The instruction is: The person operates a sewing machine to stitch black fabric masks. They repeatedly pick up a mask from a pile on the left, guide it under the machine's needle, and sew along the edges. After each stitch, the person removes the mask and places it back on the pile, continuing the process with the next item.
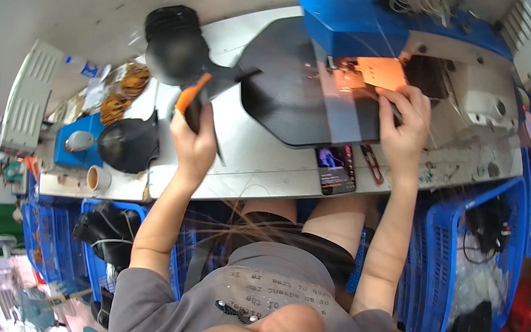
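My left hand [195, 137] is closed around a limp black piece with an orange strip [192, 93], held above the white table left of the black work plate [279, 78]. Its exact kind does not show. My right hand [405, 125] is at the sewing machine [353, 30], thumb and forefinger pinched together beside the lit metal needle plate [381, 72]. Whatever lies between those fingertips is too small and dark to make out. Beyond my left hand lies a heap of dark pieces [176, 48], partly blurred.
A phone [335, 170] and red-handled snips [371, 164] lie at the table's near edge. Further left are a black curved piece [128, 144], a blue box [79, 136] and a paper cup [97, 177]. Blue baskets [434, 262] flank my legs.
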Available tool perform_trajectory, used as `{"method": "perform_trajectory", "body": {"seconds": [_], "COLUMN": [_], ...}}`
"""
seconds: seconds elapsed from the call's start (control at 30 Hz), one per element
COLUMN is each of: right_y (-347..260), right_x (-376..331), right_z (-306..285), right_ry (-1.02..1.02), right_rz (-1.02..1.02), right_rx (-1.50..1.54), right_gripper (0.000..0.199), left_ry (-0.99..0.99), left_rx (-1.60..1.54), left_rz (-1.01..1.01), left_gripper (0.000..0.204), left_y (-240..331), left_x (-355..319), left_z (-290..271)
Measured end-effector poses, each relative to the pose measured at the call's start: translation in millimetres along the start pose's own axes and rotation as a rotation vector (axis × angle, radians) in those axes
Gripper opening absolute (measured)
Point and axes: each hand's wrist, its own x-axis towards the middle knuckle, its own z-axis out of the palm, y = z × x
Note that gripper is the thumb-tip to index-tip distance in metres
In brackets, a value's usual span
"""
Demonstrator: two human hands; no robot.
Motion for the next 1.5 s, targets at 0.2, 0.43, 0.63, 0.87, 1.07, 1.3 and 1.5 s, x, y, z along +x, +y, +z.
{"method": "perform_trajectory", "body": {"seconds": [0.2, 0.43, 0.63, 0.87, 1.07, 1.3, 1.5], "right_y": [-1.0, 4.5, 6.3, 1.9, -1.4, 0.3, 1.8], "right_x": [-2.2, -4.5, -5.1, -5.0, -4.1, -1.5, 0.4], "right_z": [0.6, 1.0, -1.2, -3.3, -1.7, 0.0, 1.7], "right_ry": [-0.041, -0.075, -0.081, -0.089, -0.092, -0.052, -0.039], "right_rz": [0.037, 0.043, 0.049, 0.049, 0.057, 0.023, 0.005], "right_rx": [-0.004, -0.016, -0.020, -0.012, -0.008, -0.011, 0.007], "right_gripper": [0.008, 0.009, 0.009, 0.010, 0.009, 0.009, 0.009], "left_ry": [0.134, 0.142, 0.310, -0.013, -0.096, -0.235, -0.369], "left_rx": [-0.258, -0.396, 0.096, 0.902, 0.986, 0.824, 1.027], "left_rz": [-0.312, -0.372, -0.294, 0.099, 0.012, 0.278, 0.145], "left_gripper": [0.027, 0.026, 0.027, 0.046, 0.060, 0.059, 0.054], "left_y": [-39.6, -42.4, -11.1, -125.8, -161.6, -177.2, -235.5], "left_x": [6.5, -3.3, 0.3, -17.1, -45.7, 15.9, 40.8], "left_z": [-26.5, -23.9, -50.7, -143.2, -133.3, -4.8, 34.9]}}
